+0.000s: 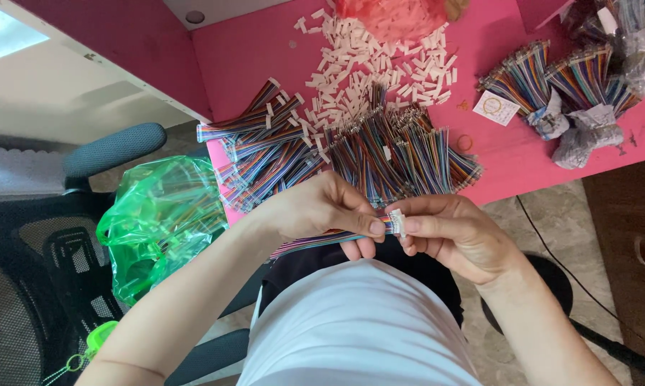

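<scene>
The left hand (322, 211) pinches a flat strip of rainbow wires (315, 241), and the right hand (455, 232) pinches the small white plug (397, 222) at its end. At twelve o'clock, on the pink table (265, 43), lie loose wire bundles (351, 154) and a heap of white plugs (369, 68); a green plastic bag (162, 218) sits at nine o'clock.

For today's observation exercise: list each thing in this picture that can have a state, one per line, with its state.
Left hand: pinching a ribbon cable.
Right hand: holding a white connector at the cable's end.
Loose cables: heaped on the pink table.
Connectors: scattered, unattached.
Cable bundles: tied, wrapped.
Green bag: open, crumpled.
</scene>
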